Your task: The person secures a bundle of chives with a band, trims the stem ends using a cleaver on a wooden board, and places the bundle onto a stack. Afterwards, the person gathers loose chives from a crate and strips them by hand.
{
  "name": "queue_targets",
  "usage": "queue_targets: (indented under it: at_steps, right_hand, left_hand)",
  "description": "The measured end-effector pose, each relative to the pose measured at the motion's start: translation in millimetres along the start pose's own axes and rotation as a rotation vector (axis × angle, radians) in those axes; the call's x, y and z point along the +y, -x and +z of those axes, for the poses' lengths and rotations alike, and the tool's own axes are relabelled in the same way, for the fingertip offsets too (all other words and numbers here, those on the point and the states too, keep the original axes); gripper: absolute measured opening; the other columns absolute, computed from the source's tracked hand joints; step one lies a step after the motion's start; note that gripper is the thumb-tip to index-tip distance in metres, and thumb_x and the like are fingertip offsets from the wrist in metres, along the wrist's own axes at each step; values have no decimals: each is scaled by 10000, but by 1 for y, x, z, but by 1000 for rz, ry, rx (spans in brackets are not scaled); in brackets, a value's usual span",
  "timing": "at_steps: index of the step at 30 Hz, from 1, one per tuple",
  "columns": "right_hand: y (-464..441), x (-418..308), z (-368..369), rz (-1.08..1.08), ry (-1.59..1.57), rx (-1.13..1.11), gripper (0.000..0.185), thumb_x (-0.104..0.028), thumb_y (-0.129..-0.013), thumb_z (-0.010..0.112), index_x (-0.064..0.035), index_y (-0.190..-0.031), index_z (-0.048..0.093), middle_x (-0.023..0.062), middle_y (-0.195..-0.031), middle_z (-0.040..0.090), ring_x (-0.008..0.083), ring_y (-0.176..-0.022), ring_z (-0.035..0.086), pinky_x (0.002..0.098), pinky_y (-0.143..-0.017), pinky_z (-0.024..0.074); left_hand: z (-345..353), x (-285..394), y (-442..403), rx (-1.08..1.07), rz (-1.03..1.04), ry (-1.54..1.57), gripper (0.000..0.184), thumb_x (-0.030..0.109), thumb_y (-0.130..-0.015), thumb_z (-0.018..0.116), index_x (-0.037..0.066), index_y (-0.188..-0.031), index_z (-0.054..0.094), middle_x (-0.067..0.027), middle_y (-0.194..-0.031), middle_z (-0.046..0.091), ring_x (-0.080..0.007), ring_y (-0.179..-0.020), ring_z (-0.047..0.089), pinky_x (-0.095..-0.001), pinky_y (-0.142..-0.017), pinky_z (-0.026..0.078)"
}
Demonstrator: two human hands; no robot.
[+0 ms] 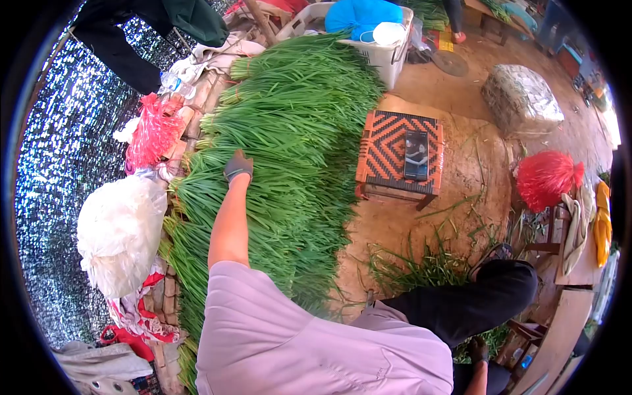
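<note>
A long heap of green garlic chives [283, 145] runs down the middle, tied ends to the left and leaf tips to the right. My left hand [238, 166], in a dark grey glove, reaches onto the heap near those tied ends. Its fingers are curled in among the leaves, closed on some chives. Down at the lower right, my right hand [478, 350], also in a dark glove, is beside my bent leg and close to loose leaves on the ground. Its fingers are too small and shadowed to read.
A woven stool [395, 148] carries a phone [416, 155]. Behind it stand a white crate [382, 59] with a blue bag and a wrapped block [522, 99]. White plastic bags [122, 230] lie along the brick edge [170, 296]; a red bag [548, 179] sits right.
</note>
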State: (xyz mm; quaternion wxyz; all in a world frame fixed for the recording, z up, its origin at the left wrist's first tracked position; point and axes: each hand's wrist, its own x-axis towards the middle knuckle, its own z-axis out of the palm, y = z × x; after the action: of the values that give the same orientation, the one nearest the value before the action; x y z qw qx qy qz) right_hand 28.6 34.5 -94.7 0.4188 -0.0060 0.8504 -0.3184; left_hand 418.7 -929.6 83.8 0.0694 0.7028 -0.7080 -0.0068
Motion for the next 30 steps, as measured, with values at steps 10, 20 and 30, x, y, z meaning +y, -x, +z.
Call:
queue_targets:
  at_steps: [10, 20, 30]
  right_hand:
    - [-20, 43, -5, 17, 15, -7, 303, -242, -948, 592, -40, -1170, 638, 89, -835, 668, 202, -641, 657, 362, -537, 546]
    - [-35, 71, -6, -59, 74, 15, 348, -263, -955, 609, -40, -1222, 625, 101, -892, 693, 203, -676, 668, 357, -565, 558]
    - [13, -10, 2, -13, 48, 2, 356, -271, -950, 592, -2, -1173, 657, 134, -1035, 715, 233, -970, 670, 365, -826, 524]
  left_hand:
    - [33, 82, 119, -475, 520, 408, 284, 357, -817, 710, 92, -916, 727, -141, -893, 722, -290, -840, 688, -414, -768, 540]
    - [138, 94, 319, -812, 1281, 293, 489, 391, -788, 734, 137, -1202, 674, -166, -1333, 579, -349, -1243, 546, -451, -1016, 472]
    - [89, 152, 387, -208, 1267, 369, 542, 295, -847, 683, 134, -1347, 548, -196, -1210, 624, -391, -1028, 621, -451, -881, 504]
